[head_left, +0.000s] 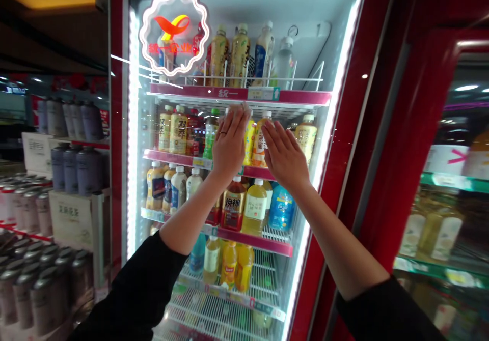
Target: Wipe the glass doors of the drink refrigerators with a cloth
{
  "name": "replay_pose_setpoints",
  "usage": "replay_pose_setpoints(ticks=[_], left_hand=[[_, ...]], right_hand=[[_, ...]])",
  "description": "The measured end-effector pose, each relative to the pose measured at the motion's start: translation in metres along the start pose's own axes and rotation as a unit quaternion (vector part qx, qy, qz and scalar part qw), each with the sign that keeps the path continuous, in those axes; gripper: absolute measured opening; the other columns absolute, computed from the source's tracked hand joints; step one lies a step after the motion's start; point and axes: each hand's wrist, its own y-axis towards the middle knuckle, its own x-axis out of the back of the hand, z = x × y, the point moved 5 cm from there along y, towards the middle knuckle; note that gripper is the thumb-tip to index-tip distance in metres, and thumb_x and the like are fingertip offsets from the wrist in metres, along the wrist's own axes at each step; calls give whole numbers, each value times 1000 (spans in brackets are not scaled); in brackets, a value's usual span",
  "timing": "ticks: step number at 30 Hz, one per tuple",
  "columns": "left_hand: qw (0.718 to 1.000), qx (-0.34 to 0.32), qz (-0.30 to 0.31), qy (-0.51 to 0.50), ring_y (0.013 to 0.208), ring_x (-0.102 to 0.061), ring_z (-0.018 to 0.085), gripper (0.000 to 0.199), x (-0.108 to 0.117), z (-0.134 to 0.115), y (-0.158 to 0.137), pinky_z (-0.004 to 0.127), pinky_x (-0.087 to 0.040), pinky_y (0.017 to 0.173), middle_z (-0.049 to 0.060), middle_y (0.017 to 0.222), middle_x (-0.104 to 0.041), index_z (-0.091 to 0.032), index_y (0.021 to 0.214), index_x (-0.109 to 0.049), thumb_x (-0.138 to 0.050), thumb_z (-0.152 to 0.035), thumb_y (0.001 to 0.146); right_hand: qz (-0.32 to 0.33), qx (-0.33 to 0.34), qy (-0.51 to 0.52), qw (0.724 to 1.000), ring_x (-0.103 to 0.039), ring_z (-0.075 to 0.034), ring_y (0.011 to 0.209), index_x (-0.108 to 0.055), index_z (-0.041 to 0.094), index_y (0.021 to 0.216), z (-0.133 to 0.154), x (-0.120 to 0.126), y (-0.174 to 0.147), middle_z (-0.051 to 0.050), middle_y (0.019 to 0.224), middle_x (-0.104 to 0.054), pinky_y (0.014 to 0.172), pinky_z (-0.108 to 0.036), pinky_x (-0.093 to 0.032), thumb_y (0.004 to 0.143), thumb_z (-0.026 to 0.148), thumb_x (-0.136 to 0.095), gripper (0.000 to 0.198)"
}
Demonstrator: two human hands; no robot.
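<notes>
Both hands are raised in front of the glass front of a lit drinks cooler [317,5]. My left hand [231,140], with a ring on one finger, is held flat with its fingers stretched upward. A pale blur shows at its fingertips; I cannot make out what it is. To its right, my right hand [286,155] is also flat, fingers straight and slanting up and left. Neither hand grips anything visible. Behind them on the second shelf are a green-capped bottle [210,136], an orange-labelled bottle [260,140] and a pale yellow bottle [306,136]. Contact with the glass is hard to judge.
A glowing round sign [174,32] with mirrored characters is at the cooler's upper left. Lower shelves hold a dark red bottle [233,206] and a blue bottle [281,207]. Grey canisters [89,170] line racks at left. Another red-framed cooler [431,127] stands at right.
</notes>
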Motion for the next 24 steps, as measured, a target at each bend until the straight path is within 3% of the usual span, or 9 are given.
replay_pose_setpoints(ticks=[3, 7, 12, 18, 24], left_hand=[[998, -52, 45, -9, 172, -38, 24, 72, -1, -23, -19, 53, -33, 145, 5, 178, -50, -27, 178, -34, -40, -10, 109], [996, -57, 69, -2, 172, -38, 24, 76, 1, -15, 5, 51, -32, 145, 3, 180, -48, -30, 178, -37, -40, -6, 106], [999, -28, 16, -27, 173, -36, 26, 80, -2, 4, 43, 54, -31, 145, 2, 181, -46, -32, 177, -38, -42, -4, 102], [997, -61, -6, -55, 169, -43, 25, 70, -6, -13, 22, 54, -35, 144, 4, 176, -54, -30, 172, -47, -42, -8, 106], [994, -32, -30, -97, 170, -42, 24, 66, -6, 14, 48, 54, -34, 145, -3, 179, -48, -29, 170, -50, -42, -11, 107]], right_hand=[[3, -4, 9, 1000, -31, -32, 172, 19, 33, 176, 0, -1, 0, -5, 186, -31, 141, -64, -35, 117, 22, -32, 79], [-4, -2, 5, 1000, -31, -32, 172, 21, 34, 176, -1, -1, 0, -4, 186, -30, 141, -65, -35, 117, 21, -31, 80], [-22, 8, -25, 999, -34, -32, 171, 30, 34, 173, 2, -1, -1, -7, 185, -33, 139, -65, -40, 117, 20, -29, 82], [6, -11, -53, 999, -31, -28, 172, 30, 31, 173, 4, -3, -4, -6, 185, -32, 142, -58, -37, 116, 20, -31, 85], [38, 29, -87, 995, -29, -25, 173, 23, 28, 177, -5, 24, -16, -4, 186, -28, 144, -52, -33, 116, 22, -38, 86]])
